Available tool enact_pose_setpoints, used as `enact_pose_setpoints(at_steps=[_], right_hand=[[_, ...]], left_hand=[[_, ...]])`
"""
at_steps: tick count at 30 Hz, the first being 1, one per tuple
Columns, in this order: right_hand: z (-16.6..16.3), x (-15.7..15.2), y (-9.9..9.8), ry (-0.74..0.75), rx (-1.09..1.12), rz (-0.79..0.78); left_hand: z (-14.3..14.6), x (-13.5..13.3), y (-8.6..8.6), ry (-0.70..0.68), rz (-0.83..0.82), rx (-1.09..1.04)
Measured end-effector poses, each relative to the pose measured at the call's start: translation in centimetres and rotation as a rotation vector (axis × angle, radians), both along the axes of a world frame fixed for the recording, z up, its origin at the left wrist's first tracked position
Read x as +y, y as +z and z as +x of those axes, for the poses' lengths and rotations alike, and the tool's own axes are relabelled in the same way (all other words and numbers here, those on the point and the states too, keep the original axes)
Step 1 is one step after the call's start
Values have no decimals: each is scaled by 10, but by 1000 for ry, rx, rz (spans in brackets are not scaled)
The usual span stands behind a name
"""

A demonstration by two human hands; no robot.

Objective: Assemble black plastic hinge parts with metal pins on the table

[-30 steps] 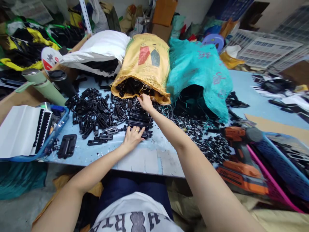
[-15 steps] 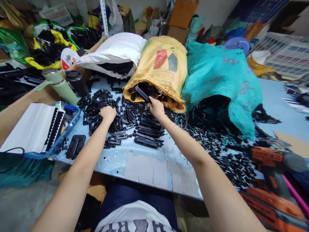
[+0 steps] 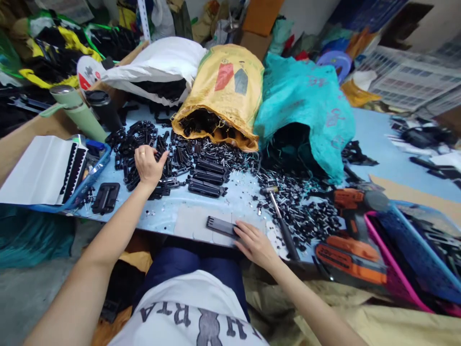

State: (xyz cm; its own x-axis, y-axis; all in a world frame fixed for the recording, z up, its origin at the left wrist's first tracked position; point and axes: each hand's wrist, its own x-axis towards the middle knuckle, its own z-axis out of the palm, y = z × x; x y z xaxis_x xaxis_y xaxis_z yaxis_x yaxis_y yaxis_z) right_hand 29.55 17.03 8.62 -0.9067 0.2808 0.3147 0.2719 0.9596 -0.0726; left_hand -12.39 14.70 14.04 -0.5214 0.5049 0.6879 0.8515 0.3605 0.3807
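Note:
My right hand point(image 3: 255, 244) is at the front edge of the table, with its fingers closed over the right end of a long flat black plastic bar point(image 3: 220, 226) that has notches at its left end. The bar lies low over a grey patch point(image 3: 185, 223) of the tabletop. My left hand point(image 3: 148, 166), with a ring on one finger, is curled into a heap of small black plastic parts point(image 3: 135, 137). Its thumb sticks out to the right, and the fingertips are hidden. Several similar black bars point(image 3: 207, 187) lie in a row between the hands.
A hammer point(image 3: 280, 221) and an orange cordless drill point(image 3: 351, 254) lie on the right beside a spread of screws point(image 3: 306, 206). Behind stand white point(image 3: 169, 55), yellow point(image 3: 230, 77) and teal sacks point(image 3: 306, 91). A blue basket point(image 3: 101, 166) and a green flask point(image 3: 77, 113) are on the left.
My right hand has brought the black bar from the yellow sack's mouth down to the table's front edge. My left hand stays at the heap, its thumb now stretched out. The view has swung right.

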Motion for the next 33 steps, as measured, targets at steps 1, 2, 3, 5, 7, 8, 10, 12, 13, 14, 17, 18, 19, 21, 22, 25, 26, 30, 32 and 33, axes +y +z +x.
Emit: enact_pose_setpoints(at_steps=[1, 2, 3, 5, 7, 8, 10, 12, 13, 14, 17, 18, 19, 21, 22, 25, 26, 30, 32, 33], right_hand=[[-10, -6, -2, -36, -6, -18], [-22, -10, -5, -70, -14, -33], [-34, -14, -8, -100, -26, -49], [-55, -18, -12, -147, -55, -86], [-64, -18, -14, -185, -82, -114], [-65, -17, -14, -198, -96, -123], [-59, -15, -12, -224, -127, -139], [-48, -12, -8, -256, -148, -149], [-43, -11, -6, -275, -151, -152], [-38, -11, -4, -293, -150, -155], [-34, -11, -2, -291, -132, -169], [-35, -11, -1, -273, -127, -178], [-38, -11, -1, -253, -123, -189], [-44, -10, 1, -214, -108, -239], [-47, -9, 2, -209, -83, -289], [-59, -11, 5, -264, 121, -586], [-63, -12, 6, -286, 213, -728], [-76, -17, 8, -270, 467, -1206], [-76, -14, 11, -229, 494, -1246], [-73, -12, 14, -208, 487, -1211]], left_hand=[[13, -7, -1, -99, 79, 42], [27, -14, -4, -218, 130, 80], [43, -20, -8, -345, 154, 117], [77, -29, -19, -553, 128, 194], [108, -34, -33, -662, 12, 272], [122, -35, -39, -689, -76, 302], [145, -37, -51, -709, -279, 334], [160, -42, -61, -717, -452, 336], [165, -47, -65, -729, -506, 332], [168, -53, -70, -750, -535, 326], [168, -79, -83, -833, -499, 303], [166, -88, -86, -854, -470, 287], [163, -94, -87, -868, -449, 260], [158, -100, -86, -890, -443, 174], [156, -99, -82, -891, -443, 108], [157, -87, -65, -877, -367, -172], [161, -81, -57, -876, -322, -272], [181, -66, -33, -862, -196, -495], [188, -64, -26, -837, -164, -514], [191, -64, -24, -826, -156, -510]])
